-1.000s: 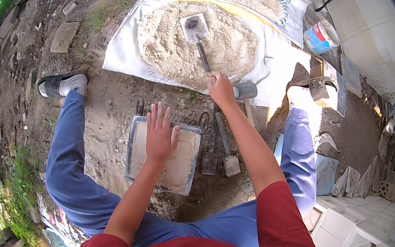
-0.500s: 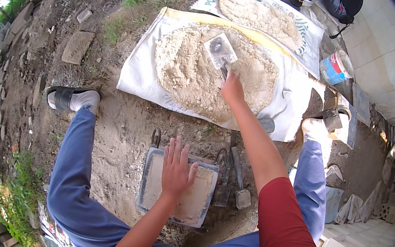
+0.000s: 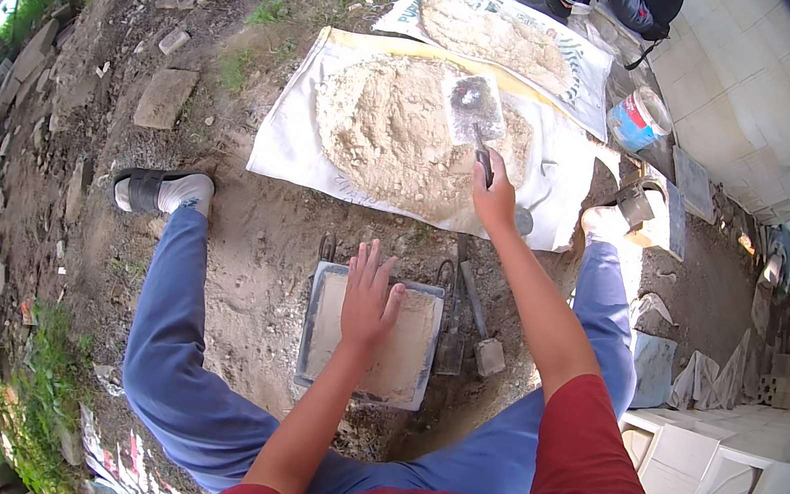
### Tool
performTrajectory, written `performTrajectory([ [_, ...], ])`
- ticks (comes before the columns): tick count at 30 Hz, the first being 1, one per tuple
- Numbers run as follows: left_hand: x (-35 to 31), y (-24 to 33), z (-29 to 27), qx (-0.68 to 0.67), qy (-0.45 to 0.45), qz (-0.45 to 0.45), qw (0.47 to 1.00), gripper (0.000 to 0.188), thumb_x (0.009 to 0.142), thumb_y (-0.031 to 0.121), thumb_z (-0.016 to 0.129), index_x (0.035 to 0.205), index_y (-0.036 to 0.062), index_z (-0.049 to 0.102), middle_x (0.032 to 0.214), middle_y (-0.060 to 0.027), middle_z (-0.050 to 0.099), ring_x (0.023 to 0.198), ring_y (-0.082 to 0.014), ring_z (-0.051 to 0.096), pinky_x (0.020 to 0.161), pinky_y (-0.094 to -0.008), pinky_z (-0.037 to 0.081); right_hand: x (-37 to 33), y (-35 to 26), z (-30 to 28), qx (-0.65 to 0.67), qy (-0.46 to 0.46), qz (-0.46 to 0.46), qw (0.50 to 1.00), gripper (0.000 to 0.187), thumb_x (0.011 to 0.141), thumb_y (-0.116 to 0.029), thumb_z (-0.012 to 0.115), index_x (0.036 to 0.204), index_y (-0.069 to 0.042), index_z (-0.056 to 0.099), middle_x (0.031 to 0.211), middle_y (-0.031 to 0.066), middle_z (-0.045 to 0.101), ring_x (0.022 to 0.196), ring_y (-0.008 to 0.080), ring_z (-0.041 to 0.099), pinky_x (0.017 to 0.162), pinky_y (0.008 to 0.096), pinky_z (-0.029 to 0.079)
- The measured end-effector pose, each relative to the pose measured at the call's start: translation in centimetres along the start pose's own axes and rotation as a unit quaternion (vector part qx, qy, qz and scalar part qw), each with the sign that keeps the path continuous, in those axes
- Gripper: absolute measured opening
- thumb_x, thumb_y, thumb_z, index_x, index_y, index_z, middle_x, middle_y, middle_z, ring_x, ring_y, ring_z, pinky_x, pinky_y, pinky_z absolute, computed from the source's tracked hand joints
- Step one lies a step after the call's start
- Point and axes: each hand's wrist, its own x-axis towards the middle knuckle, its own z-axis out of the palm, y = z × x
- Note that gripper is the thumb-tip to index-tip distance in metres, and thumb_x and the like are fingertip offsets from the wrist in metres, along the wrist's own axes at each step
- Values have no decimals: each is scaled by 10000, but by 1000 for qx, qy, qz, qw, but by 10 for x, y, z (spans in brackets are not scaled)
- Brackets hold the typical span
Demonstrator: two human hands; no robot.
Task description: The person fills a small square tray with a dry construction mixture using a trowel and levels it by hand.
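Observation:
My right hand [image 3: 495,198] is closed around the dark handle of a trowel [image 3: 475,109]. Its flat, square blade, dusted pale, lies over the right part of a heap of sandy powder [image 3: 371,127] spread on a white sack [image 3: 278,145]. My left hand [image 3: 370,299] is open, fingers stretched out, over a square, dark-rimmed mould [image 3: 311,336] filled level with pale, sandy material. Whether the palm presses on the fill cannot be made out. Metal loops stand at the mould's far corners.
A small hammer [image 3: 489,357] and a dark metal bar [image 3: 450,341] lie right of the mould. Farther off are a second powder-covered sack [image 3: 596,73], a bucket [image 3: 640,120] and a crouching person [image 3: 631,2]. A flat stone [image 3: 165,99] lies left; white tiles [image 3: 690,450] stand right.
My right hand has carried the trowel rightward across the powder heap. My left hand stays spread over the mould. The whole view has shifted slightly, and more of the crouching person shows.

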Motion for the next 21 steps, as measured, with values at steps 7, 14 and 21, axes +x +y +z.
performTrajectory([
  [7,47,-61,-6,-70,48,0,996,497,1091,264,506,1514,4,512,1703,-221,313,1596,-452,207,1293,-561,160,-39,14,-25,65,-105,4,992,486,1005,-448,658,1250,-28,650,1032,209,737,905,321,699,834,401,531],
  [14,82,-111,7,8,77,-1,997,591,1077,280,505,1549,-68,427,1697,-256,299,1588,-459,218,1286,-565,184,-55,-31,-40,-63,-136,11,989,414,1006,-402,631,1032,0,725,822,218,733,780,419,704,742,476,529],
  [21,98,-114,31,167,39,25,985,675,1076,397,454,1585,-42,392,1704,-231,299,1594,-399,242,1291,-552,184,-55,-3,-16,-246,-126,-70,959,362,1004,-351,602,899,-6,641,830,230,725,787,423,718,708,535,561],
])
